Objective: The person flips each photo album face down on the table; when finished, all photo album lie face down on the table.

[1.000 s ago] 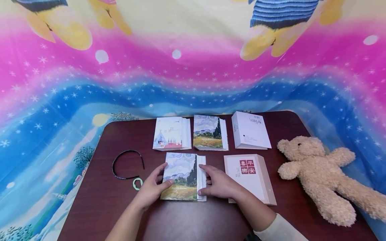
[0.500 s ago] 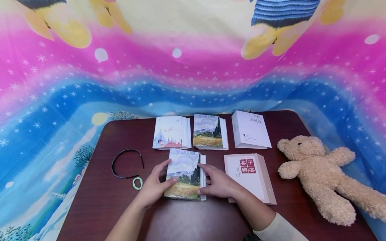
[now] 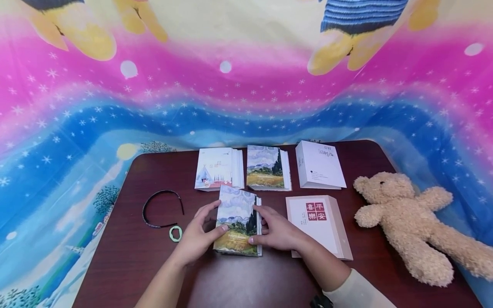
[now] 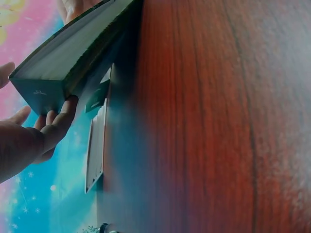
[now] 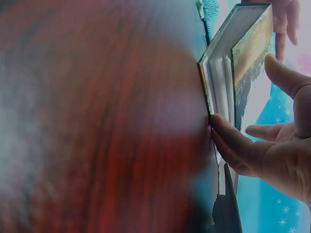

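In the head view a photo album (image 3: 236,220) with a painted landscape cover is held at the front middle of the table, its left side raised and tilted. My left hand (image 3: 198,233) grips its spine side, thumb on the front cover. The left wrist view shows the fingers under the dark green spine (image 4: 46,94). At the loose right edge is my right hand (image 3: 277,229), its thumb on the cover and its fingers along that side. In the right wrist view, lower fingers of this hand (image 5: 279,150) reach the back cover's edge, and the white pages show a gap below the front cover.
Behind stand a white album with a tent picture (image 3: 213,169), a matching landscape album (image 3: 265,167) and a white album (image 3: 321,167). An album with red characters (image 3: 316,226) and a teddy bear (image 3: 404,226) lie right; a headband (image 3: 144,214) and green hair tie (image 3: 171,233) lie left.
The album's left side has risen from the table and tilted up, shifting slightly right. My left hand has moved a little right with it; the right hand has stayed nearly in place.
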Motion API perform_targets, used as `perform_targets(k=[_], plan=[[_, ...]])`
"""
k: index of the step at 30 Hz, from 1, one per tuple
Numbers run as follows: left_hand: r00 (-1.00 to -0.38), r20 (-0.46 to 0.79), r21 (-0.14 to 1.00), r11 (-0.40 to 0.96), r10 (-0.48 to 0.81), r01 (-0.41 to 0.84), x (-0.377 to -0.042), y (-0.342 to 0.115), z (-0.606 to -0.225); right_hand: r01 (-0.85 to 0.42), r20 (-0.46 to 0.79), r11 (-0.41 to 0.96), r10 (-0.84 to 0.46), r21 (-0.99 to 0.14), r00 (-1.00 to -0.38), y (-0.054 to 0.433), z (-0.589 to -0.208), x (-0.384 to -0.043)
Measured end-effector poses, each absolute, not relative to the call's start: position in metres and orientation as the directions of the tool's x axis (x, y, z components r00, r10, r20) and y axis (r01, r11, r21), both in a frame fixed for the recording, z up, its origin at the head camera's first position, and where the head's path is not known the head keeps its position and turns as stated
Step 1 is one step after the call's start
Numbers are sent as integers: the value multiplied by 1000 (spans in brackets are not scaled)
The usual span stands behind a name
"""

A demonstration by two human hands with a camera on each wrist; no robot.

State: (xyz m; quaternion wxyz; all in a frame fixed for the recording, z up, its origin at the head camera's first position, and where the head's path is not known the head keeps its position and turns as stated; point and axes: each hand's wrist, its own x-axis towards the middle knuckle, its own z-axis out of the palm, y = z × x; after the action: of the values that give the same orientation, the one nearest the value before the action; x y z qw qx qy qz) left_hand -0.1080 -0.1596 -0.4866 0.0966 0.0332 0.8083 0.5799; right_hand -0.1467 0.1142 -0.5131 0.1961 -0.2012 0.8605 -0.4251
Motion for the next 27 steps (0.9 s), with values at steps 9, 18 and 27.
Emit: perform_targets(k=[9,18,27], plan=[[-979,-80,968,247,187,-32,-104,-155,-474,-173,-172,561,-508,-810,-844,112,-513,-150],[-980,-83,976,213,181,-43,-97,-149,-459,-198,-184,595,-518,-779,-835,105,-509,-149],[-980,-88,974,221,178,-47,-96,-145,-448,-270,-128,566,-565,-779,-815,102,-497,-143]])
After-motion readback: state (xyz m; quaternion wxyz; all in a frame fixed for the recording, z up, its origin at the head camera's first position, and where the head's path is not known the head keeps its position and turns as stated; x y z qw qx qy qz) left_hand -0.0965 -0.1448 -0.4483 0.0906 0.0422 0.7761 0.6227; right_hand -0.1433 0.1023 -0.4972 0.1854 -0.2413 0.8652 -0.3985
